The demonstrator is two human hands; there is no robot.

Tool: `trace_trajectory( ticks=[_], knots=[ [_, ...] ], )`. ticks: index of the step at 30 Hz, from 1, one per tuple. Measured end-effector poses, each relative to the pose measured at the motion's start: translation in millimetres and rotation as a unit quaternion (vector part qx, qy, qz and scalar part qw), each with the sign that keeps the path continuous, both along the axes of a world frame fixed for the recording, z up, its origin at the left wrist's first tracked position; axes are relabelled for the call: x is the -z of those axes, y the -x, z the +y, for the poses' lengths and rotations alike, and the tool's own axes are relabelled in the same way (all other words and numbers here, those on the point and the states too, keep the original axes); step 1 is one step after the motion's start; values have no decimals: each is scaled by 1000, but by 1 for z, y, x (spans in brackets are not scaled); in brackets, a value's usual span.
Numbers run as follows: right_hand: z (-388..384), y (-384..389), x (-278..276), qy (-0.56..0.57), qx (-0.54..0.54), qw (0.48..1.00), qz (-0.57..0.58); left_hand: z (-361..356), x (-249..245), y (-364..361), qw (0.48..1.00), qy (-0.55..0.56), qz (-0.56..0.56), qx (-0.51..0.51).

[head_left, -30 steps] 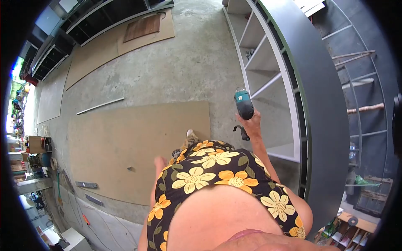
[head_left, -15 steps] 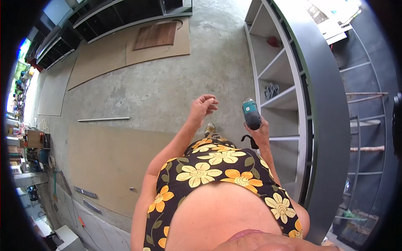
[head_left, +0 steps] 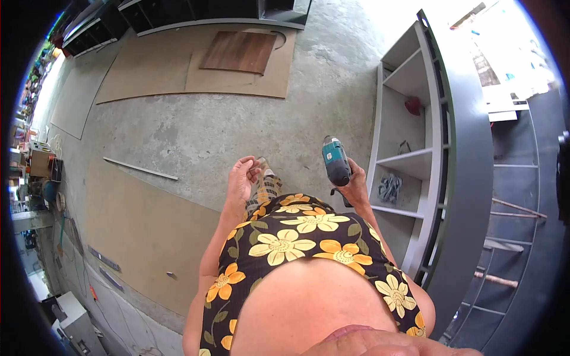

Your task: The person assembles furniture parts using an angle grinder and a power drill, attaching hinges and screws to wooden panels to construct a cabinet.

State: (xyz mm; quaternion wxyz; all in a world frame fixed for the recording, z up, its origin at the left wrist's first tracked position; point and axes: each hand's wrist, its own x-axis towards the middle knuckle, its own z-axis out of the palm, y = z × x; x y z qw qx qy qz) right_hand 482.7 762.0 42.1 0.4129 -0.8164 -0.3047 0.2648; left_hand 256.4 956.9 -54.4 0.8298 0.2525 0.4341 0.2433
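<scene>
My right hand [head_left: 356, 185] is wrapped round the handle of a teal and black power drill [head_left: 335, 159], held out over the concrete floor with its front end pointing away from me. My left hand [head_left: 242, 177] hangs in the air above my foot, its fingers loosely curled; whether a small thing sits between the fingertips is too small to tell. To the right of the drill lies a grey and white cabinet frame [head_left: 408, 158], open compartments upward. Inside it are a bundle of grey cord or cloth [head_left: 389, 187] and a red object [head_left: 412, 105].
Brown boards [head_left: 142, 231] lie on the floor at the left, with a thin white strip [head_left: 140, 168] beside them. A wood-grained panel [head_left: 237, 52] rests on boards ahead, near dark cabinets [head_left: 166, 15]. Metal racks stand at the far right.
The view has turned and shifted along the floor. My left hand has moved left and slightly down in view, and the drill in my right hand has moved a little left. My foot shows farther left.
</scene>
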Motion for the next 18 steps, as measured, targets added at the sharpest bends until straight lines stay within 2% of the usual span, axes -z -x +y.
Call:
trace_trajectory(
  ticks=[5,11,14,18],
  knots=[
    [80,-59,36,-11,-4,999,-31,86,10,-78,1000,-4,3,13],
    [174,-126,31,-1,14,1000,-26,178,0,-168,993,-26,45,103],
    [197,-160,32,14,25,999,-32,198,11,-205,990,-33,35,131],
    [242,-230,55,21,12,999,-21,243,31,-255,993,-9,55,102]
  ],
)
